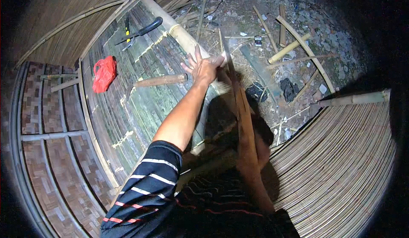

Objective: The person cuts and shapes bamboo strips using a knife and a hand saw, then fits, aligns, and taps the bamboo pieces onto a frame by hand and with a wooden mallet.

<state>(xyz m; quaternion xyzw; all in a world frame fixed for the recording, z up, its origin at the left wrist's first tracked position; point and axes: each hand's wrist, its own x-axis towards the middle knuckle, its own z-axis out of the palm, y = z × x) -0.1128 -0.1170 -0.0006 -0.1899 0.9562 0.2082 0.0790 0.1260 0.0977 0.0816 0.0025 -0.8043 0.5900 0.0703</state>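
My left hand [203, 68] lies on the thick bamboo pole [181, 33] along the edge of the slatted bamboo platform [145, 97]. Its fingers are spread, and its thumb reaches to a long, narrow, tapering strip [242, 114] that looks like bamboo. The strip's lower end runs down to my right forearm [255, 180]. Deep shadow hides the fingers of my right hand, so their grip does not show. Left of my left hand, a wooden-handled tool [162, 80] with a dark curved blade rests on the slats.
Also on the platform are a red plastic bag [105, 74], a tool with a black curved handle [151, 26] and a yellow-black tool [127, 28]. Bamboo pieces [289, 48] litter the ground to the right. Woven panels [51, 165] and a reed-like mat [341, 148] flank the work.
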